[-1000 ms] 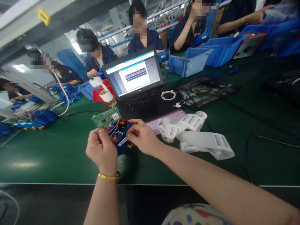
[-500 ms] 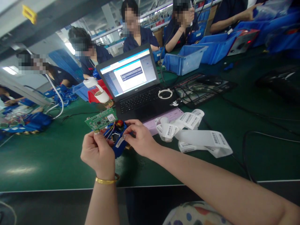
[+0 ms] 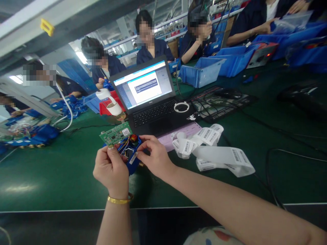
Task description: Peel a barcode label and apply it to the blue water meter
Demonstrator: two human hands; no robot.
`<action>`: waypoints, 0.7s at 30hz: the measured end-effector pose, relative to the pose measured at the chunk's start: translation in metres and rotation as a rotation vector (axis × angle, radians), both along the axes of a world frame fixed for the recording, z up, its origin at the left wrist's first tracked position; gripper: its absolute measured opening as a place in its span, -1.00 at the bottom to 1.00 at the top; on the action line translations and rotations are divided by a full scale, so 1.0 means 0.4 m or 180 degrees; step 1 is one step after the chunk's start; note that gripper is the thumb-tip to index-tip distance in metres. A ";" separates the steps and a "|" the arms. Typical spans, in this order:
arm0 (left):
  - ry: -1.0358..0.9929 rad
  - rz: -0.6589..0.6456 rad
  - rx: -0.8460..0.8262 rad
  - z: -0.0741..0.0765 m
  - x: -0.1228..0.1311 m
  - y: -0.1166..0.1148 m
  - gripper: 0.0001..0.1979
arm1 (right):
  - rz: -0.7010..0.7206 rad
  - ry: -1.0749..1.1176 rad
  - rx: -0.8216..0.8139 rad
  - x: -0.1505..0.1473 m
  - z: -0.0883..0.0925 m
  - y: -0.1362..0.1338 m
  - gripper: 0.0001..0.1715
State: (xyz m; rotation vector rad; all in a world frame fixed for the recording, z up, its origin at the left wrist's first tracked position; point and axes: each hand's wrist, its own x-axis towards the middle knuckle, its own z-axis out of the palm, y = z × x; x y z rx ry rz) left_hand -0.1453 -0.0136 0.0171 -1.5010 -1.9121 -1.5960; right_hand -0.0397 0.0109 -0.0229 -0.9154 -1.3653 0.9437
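Left hand (image 3: 111, 169) is pinching the green circuit board (image 3: 116, 133), tilting up-left; right hand (image 3: 155, 156) is gripping the blue housing (image 3: 131, 152) directly beneath, wires linking both, above the table (image 3: 51, 173).

Overhead factory lighting, moderately bright; white glare patch on green table mat (image 3: 21, 188) at left; laptop screen (image 3: 144, 85) overexposed; soft shadow beneath both hands; wide-angle bending at edges; distant workers' faces pixelated; foreground acceptably sharp; near edge dim.
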 end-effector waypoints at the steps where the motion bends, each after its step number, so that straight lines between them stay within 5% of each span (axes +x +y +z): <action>1: -0.0007 0.0008 -0.0019 0.000 -0.001 0.001 -0.72 | -0.0070 0.0015 0.0040 -0.004 0.001 -0.004 -0.81; 9: -0.0007 0.0022 -0.0152 0.010 -0.012 -0.007 -0.70 | 0.0049 -0.0285 -0.0221 -0.002 0.008 0.005 -0.05; 11: -0.0023 0.0036 -0.0229 0.014 -0.016 -0.009 -0.69 | 0.0210 -0.0310 -0.0316 0.006 0.005 0.028 -0.19; 14: -0.0048 0.0116 -0.0311 0.017 -0.021 -0.007 -0.69 | 0.0331 -0.0420 -0.0435 0.021 0.023 0.043 -0.67; 18: -0.0029 0.0036 -0.0231 0.014 -0.026 -0.010 -0.71 | 0.0418 -0.1014 -0.0064 0.087 0.110 -0.021 -0.55; 21: 0.0071 -0.0246 -0.0106 -0.001 -0.031 -0.024 -0.78 | 0.0288 -0.1526 0.0676 0.228 0.166 -0.052 -0.56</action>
